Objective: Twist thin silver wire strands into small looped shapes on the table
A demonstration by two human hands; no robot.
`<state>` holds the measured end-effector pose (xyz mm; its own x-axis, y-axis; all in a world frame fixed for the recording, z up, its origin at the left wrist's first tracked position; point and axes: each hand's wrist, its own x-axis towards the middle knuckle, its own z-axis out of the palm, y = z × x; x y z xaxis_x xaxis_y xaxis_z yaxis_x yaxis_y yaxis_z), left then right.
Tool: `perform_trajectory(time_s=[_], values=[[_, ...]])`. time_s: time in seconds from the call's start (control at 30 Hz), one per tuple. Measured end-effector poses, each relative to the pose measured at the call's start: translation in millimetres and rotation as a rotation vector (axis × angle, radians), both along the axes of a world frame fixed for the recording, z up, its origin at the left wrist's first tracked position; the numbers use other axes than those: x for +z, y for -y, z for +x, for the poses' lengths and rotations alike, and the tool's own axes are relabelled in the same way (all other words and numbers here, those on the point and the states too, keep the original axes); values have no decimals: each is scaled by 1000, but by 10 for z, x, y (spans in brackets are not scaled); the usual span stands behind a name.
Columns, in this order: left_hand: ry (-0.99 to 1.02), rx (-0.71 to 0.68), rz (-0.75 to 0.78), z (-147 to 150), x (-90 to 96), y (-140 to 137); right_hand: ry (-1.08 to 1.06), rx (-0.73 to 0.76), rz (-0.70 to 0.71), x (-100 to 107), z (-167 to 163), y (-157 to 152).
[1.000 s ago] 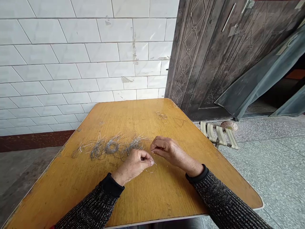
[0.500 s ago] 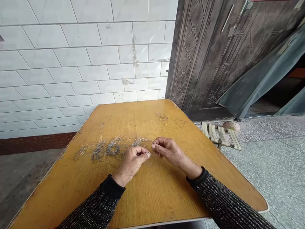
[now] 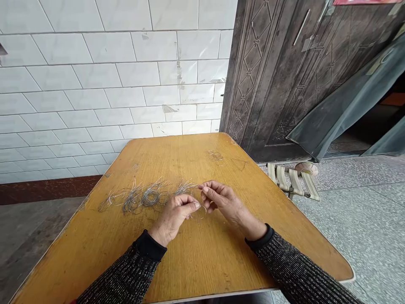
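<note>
My left hand (image 3: 175,215) is closed, pinching a thin wire (image 3: 204,209) between thumb and forefinger. A small curved length of it sticks out to the right of the fingertips, below my right hand. My right hand (image 3: 220,198) is closed too, thumb and forefinger together just above and right of the left fingertips; whatever it pinches is too fine to make out. Behind and left of my left hand lie tangled, coiled bundles of grey wire (image 3: 151,195) on the wooden table (image 3: 196,261). One wire bundle (image 3: 186,185) lies right behind the fingers.
Farther back on the table are a few thin wire loops (image 3: 215,157) and a bent strand (image 3: 239,164). A tiled wall (image 3: 126,76) stands behind the table. Right of it are a dark carved door (image 3: 272,84), a grey curtain (image 3: 341,105) and a low strapped stool (image 3: 294,181).
My right hand's fingertips have shifted slightly up and left, its lower fingers spreading a little. The curved wire end by the left fingertips shows more plainly. My left hand has barely moved.
</note>
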<state>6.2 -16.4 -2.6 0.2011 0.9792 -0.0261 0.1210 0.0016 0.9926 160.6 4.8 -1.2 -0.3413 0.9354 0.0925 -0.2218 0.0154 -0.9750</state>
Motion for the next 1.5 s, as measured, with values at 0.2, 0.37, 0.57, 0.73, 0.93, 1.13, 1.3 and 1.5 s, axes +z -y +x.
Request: perform_trajectory(time_s=[0.2,0.37,0.57,0.73,0.93,1.13,1.3,1.5], values=[[112,98,-18,-5,-1,-14,142,61,-49,-54,-28,1],[205,68,-124,-12,-19,-15,167,86,-19,-73,-45,15],[322,-14,-201,-26,-42,-27,136,123,4,-71,-61,39],[419,14,-259,-12,-41,-36,28,127,-34,-41,-65,57],[467,205,-163,19,-47,-39,-17,204,-118,-86,-121,119],[428,264,-56,36,-63,-29,-45,274,-106,-137,-190,170],[455,268,-52,26,-78,-36,-5,261,-66,-108,-207,180],[375,304,-1,29,-55,-39,46,231,-123,-167,-187,147]])
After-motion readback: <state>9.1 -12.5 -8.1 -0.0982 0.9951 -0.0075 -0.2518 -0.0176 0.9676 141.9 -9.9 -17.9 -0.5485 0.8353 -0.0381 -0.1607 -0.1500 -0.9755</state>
